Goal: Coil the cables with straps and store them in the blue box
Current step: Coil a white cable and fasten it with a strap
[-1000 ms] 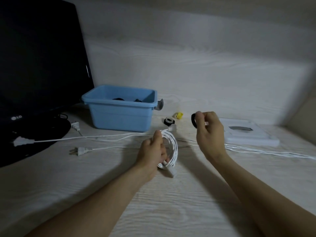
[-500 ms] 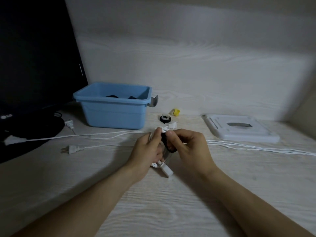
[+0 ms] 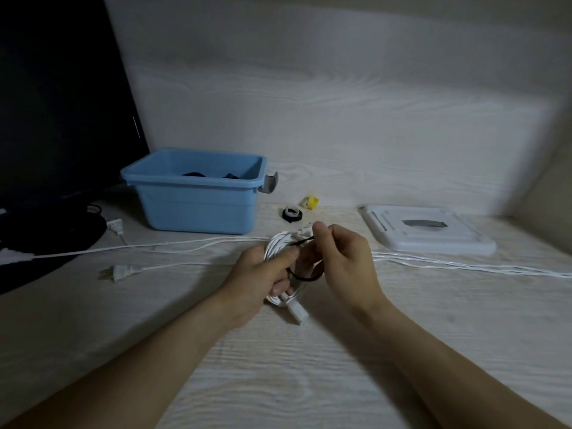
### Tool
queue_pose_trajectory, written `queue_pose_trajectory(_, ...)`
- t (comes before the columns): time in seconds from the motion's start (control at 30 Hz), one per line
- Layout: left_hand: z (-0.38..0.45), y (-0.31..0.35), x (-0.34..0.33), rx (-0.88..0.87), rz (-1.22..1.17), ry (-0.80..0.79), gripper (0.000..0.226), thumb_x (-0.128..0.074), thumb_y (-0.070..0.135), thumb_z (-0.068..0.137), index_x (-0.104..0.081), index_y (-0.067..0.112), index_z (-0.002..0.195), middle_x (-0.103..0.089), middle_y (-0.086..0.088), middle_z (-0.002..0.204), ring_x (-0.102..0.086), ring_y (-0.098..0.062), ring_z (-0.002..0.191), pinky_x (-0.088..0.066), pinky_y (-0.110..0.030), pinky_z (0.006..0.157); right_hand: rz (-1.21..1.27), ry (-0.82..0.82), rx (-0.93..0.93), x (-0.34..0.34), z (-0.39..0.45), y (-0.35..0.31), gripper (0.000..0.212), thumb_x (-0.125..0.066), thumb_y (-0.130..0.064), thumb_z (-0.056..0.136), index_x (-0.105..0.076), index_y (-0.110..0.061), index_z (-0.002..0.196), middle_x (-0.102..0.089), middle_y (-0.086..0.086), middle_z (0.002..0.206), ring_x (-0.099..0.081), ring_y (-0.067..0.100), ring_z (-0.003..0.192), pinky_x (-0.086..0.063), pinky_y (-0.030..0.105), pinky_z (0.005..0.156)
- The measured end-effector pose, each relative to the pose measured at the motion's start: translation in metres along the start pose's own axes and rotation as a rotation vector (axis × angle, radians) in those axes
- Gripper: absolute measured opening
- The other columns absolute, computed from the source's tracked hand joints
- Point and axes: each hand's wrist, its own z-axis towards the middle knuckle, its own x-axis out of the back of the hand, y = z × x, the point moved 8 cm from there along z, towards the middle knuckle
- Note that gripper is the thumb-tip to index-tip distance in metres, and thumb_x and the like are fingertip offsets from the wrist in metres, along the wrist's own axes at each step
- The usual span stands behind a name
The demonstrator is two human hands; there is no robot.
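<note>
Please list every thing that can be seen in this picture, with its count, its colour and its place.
blue box: 1, blue, back left of the table, dark items inside
monitor: 1, black, far left
coiled cable: 1, white, centre, held between the hands
strap: 1, black, looped round the coil
loose cables: several, white, stretched across the table
plugs: 3 visible, white, left side, in front of the monitor
strap roll: 1, black, right of the box
yellow strap roll: 1, yellow, behind the black roll
lid: 1, white, back right, lying flat
table: 1, pale wood grain
left hand: 1, grips the coil
right hand: 1, pinches the strap
</note>
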Motion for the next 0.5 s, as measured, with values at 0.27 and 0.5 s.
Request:
queue_pose_trajectory(0.27, -0.001, 0.002, 0.001, -0.001, 0.065, -0.023, 0.015, -0.058, 0.009, 0.094, -0.053, 0.004, 0.081, -0.036, -0.006, 0.061, -0.029, -0.010, 0.039, -0.028, -0.022, 0.047, 0.480, 0.156, -0.035, 0.022, 0.003, -0.023, 0.036, -0.041, 0.000, 0.099, -0.067, 0.003, 0.074, -0.075, 0.016, 0.084, -0.073, 0.031, 0.083, -0.060, 0.037, 0.070)
queue_pose_trajectory(0.5, -0.008, 0.009, -0.008, 0.018, 0.056, -0.085, 0.012, -0.059, -0.005, 0.089, -0.059, 0.002, 0.079, -0.046, 0.001, 0.053, -0.032, -0.007, 0.041, -0.024, -0.018, 0.040, 0.416, 0.055, -0.030, 0.015, 0.006, -0.021, 0.034, -0.044, -0.023, 0.105, -0.040, -0.011, 0.074, -0.036, -0.006, 0.055, -0.033, 0.011, 0.047, -0.045, 0.033, 0.051)
